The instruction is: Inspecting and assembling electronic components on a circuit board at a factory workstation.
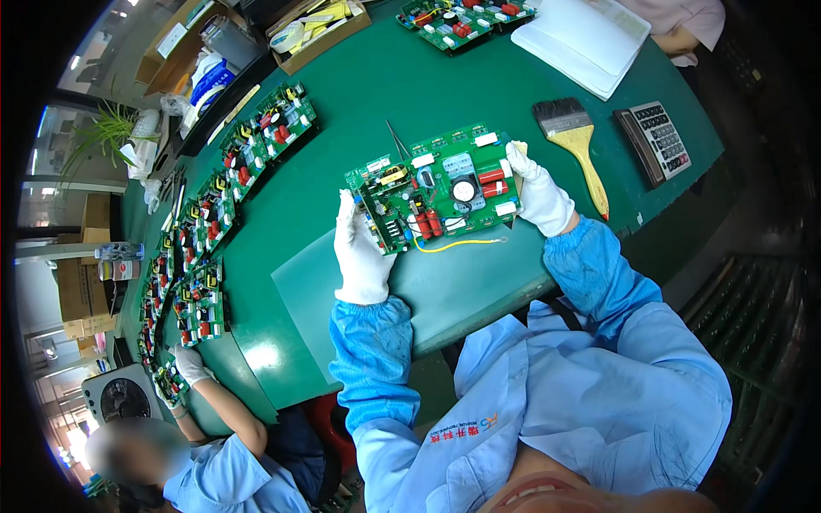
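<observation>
Between my two white-gloved hands I hold a green circuit board (440, 171) by its short ends, above the green table mat. My left hand (361, 252) closes on the board's left end, and my right hand (540, 190) grips its right end. Red cylindrical parts, a round white-topped part and white blocks stand on the board. From its lower side a yellow wire (457, 245) with a ring terminal hangs loose. Just behind the board lies a thin, dark pointed tool, perhaps tweezers (395, 138), partly hidden by it.
Rows of similar circuit boards (209, 214) run along the left side. To the right lie a paint brush (575, 150), a calculator (657, 141) and an open notebook (586, 38). More boards (462, 26) sit at the far edge. A co-worker's gloved hand (192, 366) touches a board at lower left.
</observation>
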A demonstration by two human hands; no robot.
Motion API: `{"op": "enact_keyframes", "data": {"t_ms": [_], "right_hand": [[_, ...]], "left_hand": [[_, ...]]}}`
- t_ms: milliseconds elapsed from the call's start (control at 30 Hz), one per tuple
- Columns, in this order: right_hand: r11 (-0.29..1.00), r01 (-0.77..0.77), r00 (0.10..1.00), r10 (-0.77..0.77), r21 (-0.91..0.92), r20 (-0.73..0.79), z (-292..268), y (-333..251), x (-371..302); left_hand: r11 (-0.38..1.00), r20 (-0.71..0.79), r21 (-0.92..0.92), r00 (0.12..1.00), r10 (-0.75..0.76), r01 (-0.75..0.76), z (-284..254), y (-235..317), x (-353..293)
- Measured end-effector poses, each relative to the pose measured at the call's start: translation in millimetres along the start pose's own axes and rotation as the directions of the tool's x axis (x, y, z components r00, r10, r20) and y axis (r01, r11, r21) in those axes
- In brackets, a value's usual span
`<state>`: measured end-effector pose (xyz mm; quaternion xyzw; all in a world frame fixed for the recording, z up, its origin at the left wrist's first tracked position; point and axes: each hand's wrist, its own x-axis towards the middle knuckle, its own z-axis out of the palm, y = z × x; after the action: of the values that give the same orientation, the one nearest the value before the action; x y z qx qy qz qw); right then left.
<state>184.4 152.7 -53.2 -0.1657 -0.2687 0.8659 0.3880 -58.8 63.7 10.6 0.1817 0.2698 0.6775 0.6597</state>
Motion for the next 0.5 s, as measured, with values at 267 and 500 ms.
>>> {"op": "enact_keyframes", "data": {"t_ms": [267, 500], "right_hand": [[0.998, -0.037, 0.999, 0.039, 0.046, -0.027, 24.8, -7.3, -2.5], [0.998, -0.01, 1.0, 0.01, 0.068, -0.002, 18.6, -7.4, -3.9]], "left_hand": [[0.999, 0.028, -0.048, 0.999, -0.017, 0.018, 2.1, 2.5, -1.8], [1.0, -0.01, -0.001, 1.0, 0.0, 0.0, 4.3, 1.3, -1.7]]}}
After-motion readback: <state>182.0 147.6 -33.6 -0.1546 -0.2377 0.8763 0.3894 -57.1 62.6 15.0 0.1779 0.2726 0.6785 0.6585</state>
